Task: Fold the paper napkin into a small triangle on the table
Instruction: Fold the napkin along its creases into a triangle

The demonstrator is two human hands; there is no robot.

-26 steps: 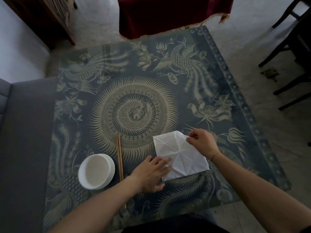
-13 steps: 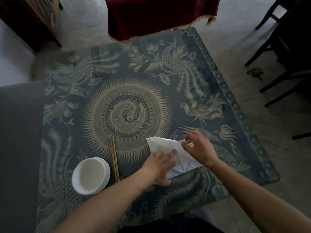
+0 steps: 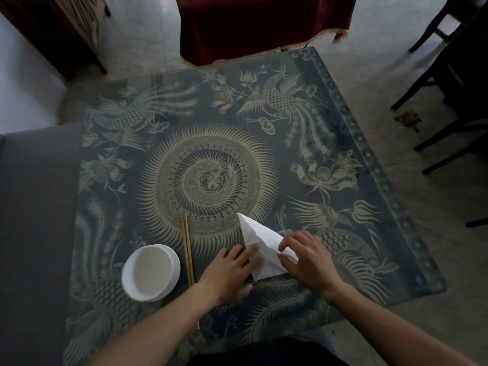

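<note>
Home dining room, phoenix-patterned table (image 3: 343,133), white bowl (image 3: 150,273), chopsticks (image 3: 187,247), dark wooden chairs (image 3: 449,75), tiled floor (image 3: 435,233)

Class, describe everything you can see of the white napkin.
The napkin is thin white paper, creased, folded over into a rough triangle with one point aimed away from the person. It lies on the patterned table, right of the chopsticks. The left hand presses its near left edge flat; the right hand pinches a raised corner at its right side.

no readable text, labels, brands or numbers, only ornamental bird and flower patterns on the tablecloth (image 3: 369,159)
</note>
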